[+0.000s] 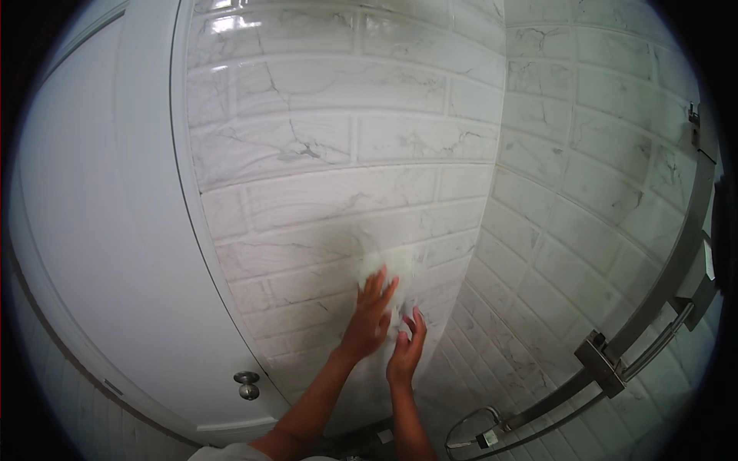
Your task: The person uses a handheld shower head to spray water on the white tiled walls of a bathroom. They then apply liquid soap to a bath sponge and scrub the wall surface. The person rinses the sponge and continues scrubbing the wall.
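My left hand (pixel 372 311) reaches up to the white marbled tile wall (pixel 307 184), its fingers stretched out and slightly apart. Under and above the fingertips lies a pale, blurred patch (pixel 392 263); whether it is a cloth, foam or light I cannot tell. Just to the right and a little lower, my right hand (pixel 407 352) is raised with bent fingers. They curl about a small grey-white thing (pixel 407 307), partly hidden between the two hands and too blurred to name.
A white door (pixel 115 215) with a round metal knob (pixel 247 385) stands at the left. The tiled side wall (pixel 569 207) meets the facing wall at a corner. At right, a metal shower bar (pixel 661 284) with a bracket (pixel 600 364) and hose (pixel 465 421) runs along the side.
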`<action>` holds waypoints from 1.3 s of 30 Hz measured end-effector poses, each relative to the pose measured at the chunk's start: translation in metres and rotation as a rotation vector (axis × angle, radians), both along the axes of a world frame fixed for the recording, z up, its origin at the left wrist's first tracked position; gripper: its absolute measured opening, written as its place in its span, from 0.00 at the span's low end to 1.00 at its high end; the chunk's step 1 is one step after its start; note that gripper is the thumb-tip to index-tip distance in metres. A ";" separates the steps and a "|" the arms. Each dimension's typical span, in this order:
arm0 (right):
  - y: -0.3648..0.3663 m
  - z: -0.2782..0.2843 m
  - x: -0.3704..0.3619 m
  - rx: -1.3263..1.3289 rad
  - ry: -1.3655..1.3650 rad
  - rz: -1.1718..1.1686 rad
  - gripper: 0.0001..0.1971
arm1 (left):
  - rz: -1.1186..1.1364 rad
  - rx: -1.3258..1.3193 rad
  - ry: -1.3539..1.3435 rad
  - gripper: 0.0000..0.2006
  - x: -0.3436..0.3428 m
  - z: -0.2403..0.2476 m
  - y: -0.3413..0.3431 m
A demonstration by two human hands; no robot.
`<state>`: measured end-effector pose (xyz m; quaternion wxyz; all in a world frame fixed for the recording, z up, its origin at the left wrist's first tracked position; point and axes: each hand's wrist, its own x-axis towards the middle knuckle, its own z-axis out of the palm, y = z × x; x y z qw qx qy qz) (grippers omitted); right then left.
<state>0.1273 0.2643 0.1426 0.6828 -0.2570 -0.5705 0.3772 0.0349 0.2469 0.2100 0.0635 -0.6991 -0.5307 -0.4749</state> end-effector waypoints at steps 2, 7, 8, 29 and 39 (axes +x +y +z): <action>0.001 0.015 -0.029 0.139 -0.071 0.040 0.25 | -0.170 -0.007 -0.114 0.27 -0.023 -0.016 -0.018; 0.025 0.020 -0.090 0.365 -0.054 -0.200 0.32 | -0.377 0.149 -0.470 0.20 -0.059 -0.013 -0.062; 0.032 0.039 -0.094 0.447 -0.073 -0.274 0.31 | -0.206 0.212 -0.396 0.18 -0.071 -0.012 -0.077; 0.070 0.317 -0.098 1.220 -0.244 -0.654 0.25 | 1.052 0.368 0.579 0.21 -0.158 -0.089 -0.097; 0.238 0.271 0.013 0.564 0.076 -0.951 0.18 | 1.055 0.341 0.613 0.22 -0.148 -0.103 -0.087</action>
